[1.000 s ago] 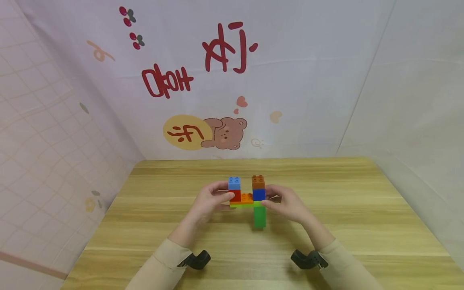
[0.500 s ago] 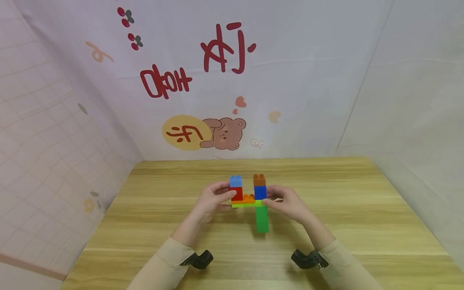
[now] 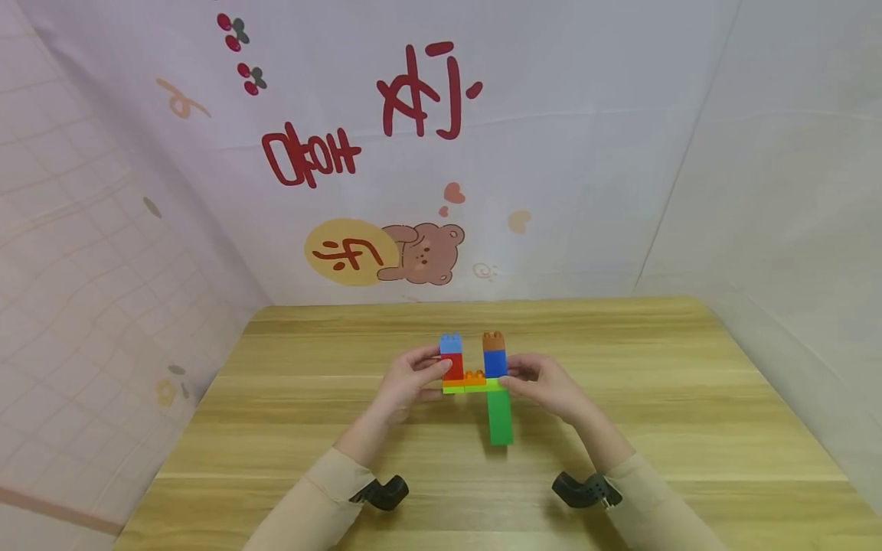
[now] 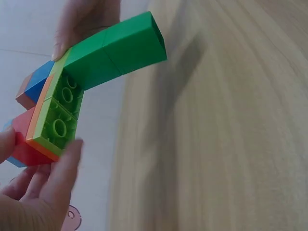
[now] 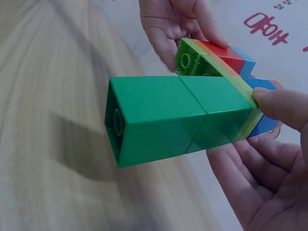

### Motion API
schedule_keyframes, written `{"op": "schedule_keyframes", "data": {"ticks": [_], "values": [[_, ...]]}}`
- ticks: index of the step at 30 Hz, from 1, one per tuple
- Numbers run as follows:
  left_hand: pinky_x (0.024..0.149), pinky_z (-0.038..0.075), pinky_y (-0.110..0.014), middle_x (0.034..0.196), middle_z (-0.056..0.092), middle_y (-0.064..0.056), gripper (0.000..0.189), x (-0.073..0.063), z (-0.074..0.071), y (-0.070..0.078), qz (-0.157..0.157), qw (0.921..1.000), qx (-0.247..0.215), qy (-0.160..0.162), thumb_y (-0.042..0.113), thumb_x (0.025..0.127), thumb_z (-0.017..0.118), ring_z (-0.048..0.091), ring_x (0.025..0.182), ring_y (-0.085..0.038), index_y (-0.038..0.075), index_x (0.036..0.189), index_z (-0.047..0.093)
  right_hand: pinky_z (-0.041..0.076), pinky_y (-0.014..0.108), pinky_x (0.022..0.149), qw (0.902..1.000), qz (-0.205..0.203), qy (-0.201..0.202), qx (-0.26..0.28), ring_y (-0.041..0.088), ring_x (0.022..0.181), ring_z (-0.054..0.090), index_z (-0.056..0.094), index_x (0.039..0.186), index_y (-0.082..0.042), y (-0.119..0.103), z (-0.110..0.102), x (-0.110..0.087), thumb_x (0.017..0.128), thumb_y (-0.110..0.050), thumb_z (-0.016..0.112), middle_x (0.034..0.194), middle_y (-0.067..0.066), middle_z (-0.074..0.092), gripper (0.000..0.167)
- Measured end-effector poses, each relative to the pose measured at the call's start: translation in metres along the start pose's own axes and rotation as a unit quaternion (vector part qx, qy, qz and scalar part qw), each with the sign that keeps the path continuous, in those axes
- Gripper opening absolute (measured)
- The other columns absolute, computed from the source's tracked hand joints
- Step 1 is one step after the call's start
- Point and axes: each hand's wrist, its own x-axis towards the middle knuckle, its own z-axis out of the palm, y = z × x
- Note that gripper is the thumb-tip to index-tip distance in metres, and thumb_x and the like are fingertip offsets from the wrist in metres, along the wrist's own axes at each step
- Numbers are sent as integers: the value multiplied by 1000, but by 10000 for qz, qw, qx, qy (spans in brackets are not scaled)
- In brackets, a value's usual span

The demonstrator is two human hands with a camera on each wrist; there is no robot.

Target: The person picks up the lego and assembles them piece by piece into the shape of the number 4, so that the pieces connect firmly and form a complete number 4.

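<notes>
Both hands hold one joined structure of toy building blocks up off the table. My left hand [image 3: 406, 383] pinches its left end at a red block [image 3: 452, 366], which has a light blue block [image 3: 451, 343] on top. With thumb and fingers my right hand [image 3: 547, 389] grips the other end, by a dark blue block [image 3: 494, 364] under a brown block [image 3: 493, 341]. Between them runs an orange plate [image 3: 474, 378] over lime-green plates [image 4: 60, 122], whose hollow undersides show in the left wrist view. Two green blocks [image 5: 154, 101] hang beneath the right end, the lowest with its open bottom bare.
A wooden table [image 3: 331, 337] lies below, with the structure's shadow on it in the wrist views. White printed cloth [image 3: 565, 153] stands behind and at the sides. Each wrist carries a black camera mount [image 3: 386, 492].
The structure has tilted, so its studs show less and more of the green column is visible. It has shifted slightly right, both hands keeping their hold.
</notes>
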Motion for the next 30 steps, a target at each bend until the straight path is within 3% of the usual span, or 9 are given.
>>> {"op": "schedule_keyframes", "data": {"ticks": [8,17,26,30], "values": [[80,55,-54,122,62,-22,53,6,1,-11,-40,9984,492,265,6,91,71,66,101,-32,6,141,55,56,37,85,9973,662,-21,324,29,103,63,57,127,13,11,3,3,93,-24,71,113,17,66,52],[79,58,-47,124,63,-24,51,15,3,-20,-134,9946,911,477,3,90,71,66,106,-34,4,139,57,59,41,76,9935,1014,-74,518,24,89,64,54,127,16,19,8,11,94,-24,70,108,18,64,54],[77,58,-46,120,64,-22,48,25,3,-25,-353,9942,799,633,-1,88,71,68,98,-30,-1,135,59,59,36,74,9922,1224,75,207,23,89,66,55,128,13,28,15,19,95,-24,69,109,18,65,52],[74,59,-46,119,64,-22,47,29,3,-29,-416,9934,820,686,-3,88,71,69,94,-29,-2,133,60,58,36,77,9911,1296,227,-198,22,89,66,58,126,11,28,17,20,94,-24,70,109,16,66,49]]}}
